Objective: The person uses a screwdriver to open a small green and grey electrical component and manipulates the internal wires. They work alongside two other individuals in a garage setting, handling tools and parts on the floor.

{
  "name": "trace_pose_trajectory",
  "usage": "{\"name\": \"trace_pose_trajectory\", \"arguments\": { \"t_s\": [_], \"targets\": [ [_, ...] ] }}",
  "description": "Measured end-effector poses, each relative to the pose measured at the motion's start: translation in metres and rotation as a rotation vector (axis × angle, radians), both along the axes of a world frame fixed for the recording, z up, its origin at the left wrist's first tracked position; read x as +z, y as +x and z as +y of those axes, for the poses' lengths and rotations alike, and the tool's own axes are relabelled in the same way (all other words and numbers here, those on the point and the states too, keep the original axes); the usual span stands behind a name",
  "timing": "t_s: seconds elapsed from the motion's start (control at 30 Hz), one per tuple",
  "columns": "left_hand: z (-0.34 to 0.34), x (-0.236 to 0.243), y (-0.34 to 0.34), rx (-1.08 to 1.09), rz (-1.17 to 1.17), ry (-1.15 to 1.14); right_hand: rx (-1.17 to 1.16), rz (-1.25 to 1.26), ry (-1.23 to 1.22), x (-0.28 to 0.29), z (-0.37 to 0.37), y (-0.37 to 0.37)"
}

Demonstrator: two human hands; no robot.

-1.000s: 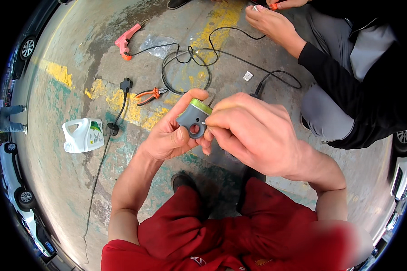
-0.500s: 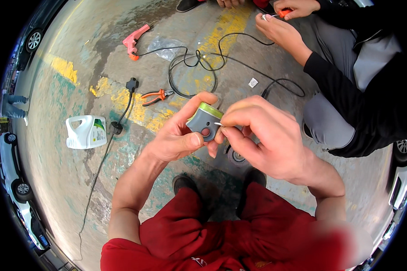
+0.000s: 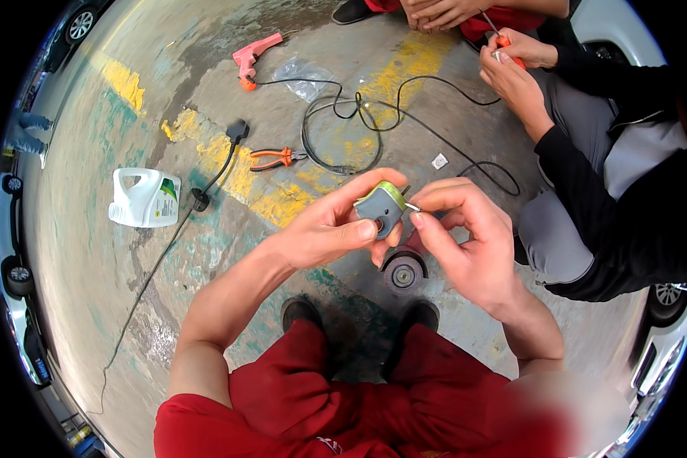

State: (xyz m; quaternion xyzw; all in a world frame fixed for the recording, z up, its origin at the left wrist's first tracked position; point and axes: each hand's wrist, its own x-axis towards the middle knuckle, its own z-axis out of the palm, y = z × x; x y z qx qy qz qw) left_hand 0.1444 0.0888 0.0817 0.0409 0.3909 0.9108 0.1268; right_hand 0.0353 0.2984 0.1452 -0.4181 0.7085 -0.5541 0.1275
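My left hand (image 3: pixel 336 225) is wrapped round a small grey and lime-green device (image 3: pixel 380 208) with a dark hole in its face and a reddish round part near its lower end. Thumb and index finger of my right hand (image 3: pixel 469 237) pinch a thin silvery pin (image 3: pixel 412 207) close against the device's right side; whether its tip touches cannot be told. Another slim dark piece sticks up beside the green edge. Below my hands, an angle grinder (image 3: pixel 403 273) with a round disc lies on the floor, its body partly hidden by my right hand.
Orange-handled pliers (image 3: pixel 277 158), a pink glue-gun-shaped tool (image 3: pixel 249 61), a coiled black cable (image 3: pixel 307 136), a plug (image 3: pixel 237 130) and a white jug (image 3: pixel 168 217) lie or stand on the floor. At right, a crouching co-worker holds an orange-handled screwdriver (image 3: pixel 504 43); another person's hands (image 3: pixel 439 12) show behind.
My hands and the device have shifted right in view, and the pin sits farther from the device's face. The grinder's disc shows more fully. The co-worker's screwdriver now points upward.
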Motion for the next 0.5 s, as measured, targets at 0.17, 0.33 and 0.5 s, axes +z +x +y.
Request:
{"name": "trace_pose_trajectory", "arguments": {
  "t_s": [0.17,0.33,0.5],
  "targets": [
    [-0.003,-0.004,0.002,-0.029,-0.015,0.085,-0.024,-0.115,-0.019,-0.007,-0.002,0.002],
    [-0.001,0.003,0.0,-0.049,0.036,0.187,0.005,-0.153,-0.106,-0.01,-0.002,0.009],
    [0.0,0.014,0.002,-0.042,0.025,0.183,0.098,-0.096,-0.189,-0.008,-0.001,0.01]
  ]
}}
